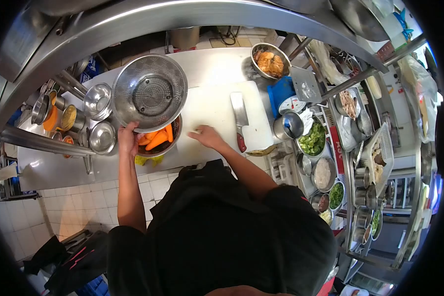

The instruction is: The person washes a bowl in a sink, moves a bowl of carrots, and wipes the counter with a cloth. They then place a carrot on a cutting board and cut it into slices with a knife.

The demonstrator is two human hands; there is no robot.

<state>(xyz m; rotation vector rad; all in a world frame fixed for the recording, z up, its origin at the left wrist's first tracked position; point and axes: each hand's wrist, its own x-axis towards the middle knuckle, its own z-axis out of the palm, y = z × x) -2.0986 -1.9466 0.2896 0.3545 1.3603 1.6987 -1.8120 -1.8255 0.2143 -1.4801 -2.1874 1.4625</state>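
Note:
My left hand (pixel 128 139) is closed on the near rim of a large metal colander (pixel 149 91), its perforated bottom in view. Partly under the colander stands a bowl of peeled carrots (pixel 158 140); its far side is hidden. Over the white cutting board's left part, to the right of the bowl, my right hand (pixel 207 136) holds nothing, with its fingers apart. Farther right on the cutting board (pixel 217 111) lies a cleaver (pixel 240 116) with a red handle, its handle end towards me.
Small metal bowls (pixel 102 138) stand left of the colander. At the back right is a bowl of orange-brown food (pixel 270 61), near a blue scale (pixel 283 96). Containers of chopped greens (pixel 313 139) line the right side. A steel shelf edge (pixel 192 17) spans the top.

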